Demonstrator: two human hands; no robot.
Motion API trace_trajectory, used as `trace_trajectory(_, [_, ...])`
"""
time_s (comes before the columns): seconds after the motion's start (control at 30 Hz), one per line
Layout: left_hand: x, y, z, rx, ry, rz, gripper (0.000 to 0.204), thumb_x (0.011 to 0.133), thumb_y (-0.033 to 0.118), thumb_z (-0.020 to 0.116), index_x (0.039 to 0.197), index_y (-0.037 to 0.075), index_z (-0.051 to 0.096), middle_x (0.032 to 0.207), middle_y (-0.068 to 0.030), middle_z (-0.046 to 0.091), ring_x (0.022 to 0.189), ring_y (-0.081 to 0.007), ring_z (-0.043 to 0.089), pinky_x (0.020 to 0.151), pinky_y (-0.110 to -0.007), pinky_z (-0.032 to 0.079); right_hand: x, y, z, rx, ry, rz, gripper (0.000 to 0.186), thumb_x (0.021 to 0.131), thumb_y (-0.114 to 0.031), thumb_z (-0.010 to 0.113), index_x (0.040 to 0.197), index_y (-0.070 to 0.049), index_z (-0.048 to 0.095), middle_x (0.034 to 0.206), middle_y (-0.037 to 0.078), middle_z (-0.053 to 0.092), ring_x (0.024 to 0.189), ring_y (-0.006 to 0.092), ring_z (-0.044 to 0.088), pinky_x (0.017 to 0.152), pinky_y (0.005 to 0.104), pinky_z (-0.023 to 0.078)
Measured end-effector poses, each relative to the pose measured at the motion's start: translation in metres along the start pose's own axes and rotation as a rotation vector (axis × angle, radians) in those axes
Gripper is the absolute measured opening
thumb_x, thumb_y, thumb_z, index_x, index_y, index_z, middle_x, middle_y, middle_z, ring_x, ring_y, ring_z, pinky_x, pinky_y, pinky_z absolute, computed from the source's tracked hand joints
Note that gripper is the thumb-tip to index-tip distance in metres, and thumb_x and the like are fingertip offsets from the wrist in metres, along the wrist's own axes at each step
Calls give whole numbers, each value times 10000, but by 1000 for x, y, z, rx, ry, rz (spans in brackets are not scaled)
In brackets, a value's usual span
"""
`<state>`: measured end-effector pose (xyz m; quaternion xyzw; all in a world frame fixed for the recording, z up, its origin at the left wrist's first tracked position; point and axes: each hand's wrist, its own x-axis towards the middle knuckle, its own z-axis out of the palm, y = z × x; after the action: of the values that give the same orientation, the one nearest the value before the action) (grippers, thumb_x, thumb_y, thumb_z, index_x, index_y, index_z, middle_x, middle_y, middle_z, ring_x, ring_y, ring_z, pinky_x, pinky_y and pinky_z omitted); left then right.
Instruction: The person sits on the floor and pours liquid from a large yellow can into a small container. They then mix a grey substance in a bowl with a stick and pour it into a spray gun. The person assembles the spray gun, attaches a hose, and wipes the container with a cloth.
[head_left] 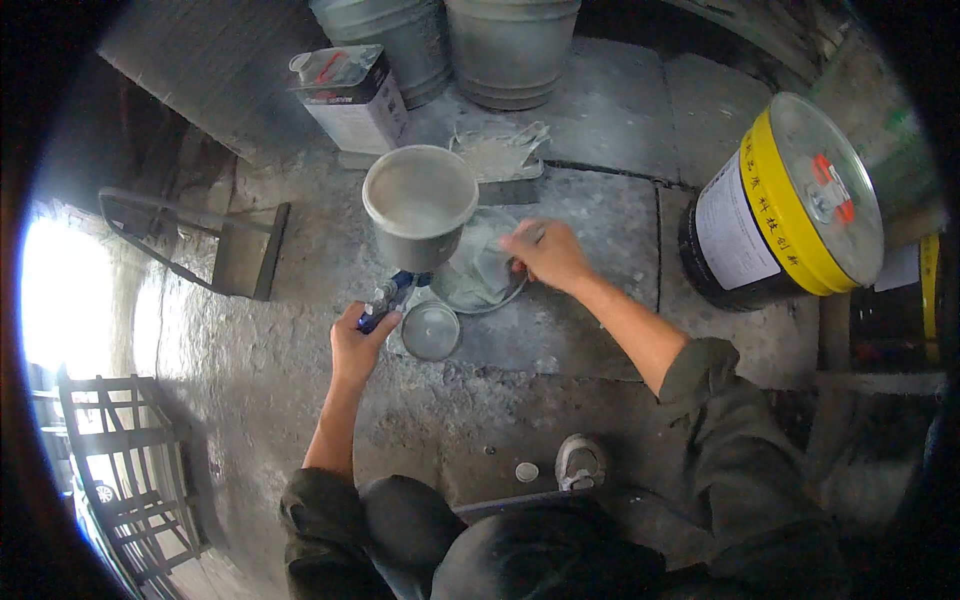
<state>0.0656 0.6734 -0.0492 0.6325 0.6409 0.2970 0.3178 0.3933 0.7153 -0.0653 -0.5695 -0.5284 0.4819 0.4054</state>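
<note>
My left hand [358, 345] is wrapped round a blue and silver spray gun [385, 303]. A grey round tub [420, 205] with a pale rim rises just beyond the gun's far end; whether the two are joined I cannot tell. Beside the gun lies a small round grey lid or dish [431, 331]. My right hand [550, 256] has its fingers closed at the right edge of a wide round tray [500, 300]. What sits in those fingers is too small to make out. Pale crumpled material, maybe cloth [478, 270], lies in the tray.
Beyond the tub stand a rectangular metal can [360, 115] and two large grey buckets [512, 50]. A black and yellow drum [770, 210] is at the right. A metal-framed stand [235, 250] stands left, a slatted frame [130, 460] at lower left. My shoe [580, 465] shows below.
</note>
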Motion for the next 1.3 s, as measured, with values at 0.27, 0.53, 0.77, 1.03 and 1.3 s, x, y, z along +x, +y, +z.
trace_trajectory(0.27, [0, 18, 22, -285, 37, -207, 406, 902, 347, 718, 742, -19, 642, 601, -28, 589, 524, -90, 555, 481, -260, 431, 2, -28, 18, 526, 338, 292, 171, 844, -205, 630, 824, -35, 623, 554, 94, 593, 390, 135, 493, 374, 270, 333])
trace_trajectory(0.53, [6, 34, 25, -468, 101, -400, 433, 973, 405, 598, 894, -18, 641, 686, -48, 577, 465, -140, 565, 416, -279, 447, -14, -5, 23, 705, 422, 254, 234, 877, -238, 652, 766, -44, 580, 577, 93, 614, 407, 130, 528, 379, 282, 381])
trace_trajectory(0.77, [16, 5, 15, -681, 10, -652, 458, 969, 481, 558, 891, 31, 592, 690, -39, 559, 461, -160, 554, 391, -293, 447, -11, 24, 18, -364, 237, -263, 270, 882, -321, 691, 843, -59, 642, 679, 114, 673, 585, 238, 635, 580, 342, 495])
trace_trajectory(1.03, [20, -12, 12, -614, -49, -716, 488, 984, 533, 483, 839, 75, 569, 687, -30, 554, 438, -141, 516, 381, -282, 426, 7, 33, 7, 36, 35, -60, 258, 874, -322, 688, 836, -68, 667, 664, 69, 672, 570, 141, 620, 512, 290, 452])
trace_trajectory(1.3, [13, 3, 10, -555, -171, -712, 460, 984, 529, 492, 813, 107, 553, 649, -13, 542, 422, -127, 495, 365, -268, 374, 33, -22, 12, 609, 142, 308, 236, 820, -263, 690, 826, -31, 646, 582, 100, 619, 428, 116, 527, 377, 250, 335])
